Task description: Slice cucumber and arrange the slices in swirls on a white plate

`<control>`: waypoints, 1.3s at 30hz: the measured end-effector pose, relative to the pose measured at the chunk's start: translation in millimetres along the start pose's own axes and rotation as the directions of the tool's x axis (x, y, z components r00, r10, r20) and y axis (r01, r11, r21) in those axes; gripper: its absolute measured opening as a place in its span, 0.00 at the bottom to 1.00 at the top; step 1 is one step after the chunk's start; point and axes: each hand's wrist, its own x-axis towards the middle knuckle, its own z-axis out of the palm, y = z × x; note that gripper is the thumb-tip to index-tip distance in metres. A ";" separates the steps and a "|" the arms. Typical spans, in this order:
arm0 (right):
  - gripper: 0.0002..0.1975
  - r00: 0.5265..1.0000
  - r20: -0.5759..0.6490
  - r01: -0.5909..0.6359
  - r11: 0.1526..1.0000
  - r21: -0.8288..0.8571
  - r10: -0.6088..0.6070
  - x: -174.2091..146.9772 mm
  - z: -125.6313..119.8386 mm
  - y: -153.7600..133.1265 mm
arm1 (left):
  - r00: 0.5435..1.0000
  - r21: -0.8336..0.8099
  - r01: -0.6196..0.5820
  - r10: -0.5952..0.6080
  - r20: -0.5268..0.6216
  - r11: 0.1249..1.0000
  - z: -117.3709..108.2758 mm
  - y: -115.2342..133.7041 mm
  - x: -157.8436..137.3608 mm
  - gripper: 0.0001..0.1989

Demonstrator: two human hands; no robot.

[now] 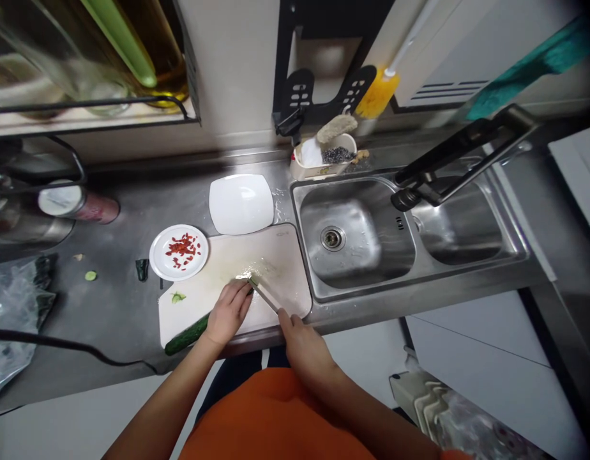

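Observation:
A long green cucumber (186, 335) lies slanted across the pale cutting board (285, 262). My left hand (230, 311) is closed over it, fingers bent near its far end, and covers its middle. In my right hand (304, 344) is a knife (266, 297), gripped by the handle, with its blade at the cucumber's far end beside my left fingertips. Whether the blade is inside the cucumber I cannot tell. The board around the blade looks wet. A small green scrap (179, 297) rests at the board's left side.
A white plate with red bits (179, 237) overlaps the board's left corner; a white square dish (241, 203) stands behind. To the right is a steel double sink (355, 223) with a black faucet (448, 160). A plastic bag (12, 313) and a pink-labelled canister (91, 203) are at left.

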 end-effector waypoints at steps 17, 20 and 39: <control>0.26 0.999 0.044 0.013 1.000 -0.002 -0.013 -3.2 -12.6 -0.8 | 0.996 0.038 -0.067 0.069 -0.055 0.997 -0.6 0.9 3.2 0.15; 0.25 0.998 0.058 0.006 1.000 -0.005 -0.006 -3.0 -17.0 -2.5 | 0.997 0.036 -0.063 0.064 -0.049 0.997 -0.9 1.2 3.3 0.15; 0.21 0.996 0.093 0.014 1.000 -0.006 -0.014 5.9 -27.1 -7.1 | 0.997 0.039 -0.056 0.058 -0.048 0.998 -2.0 2.2 4.6 0.14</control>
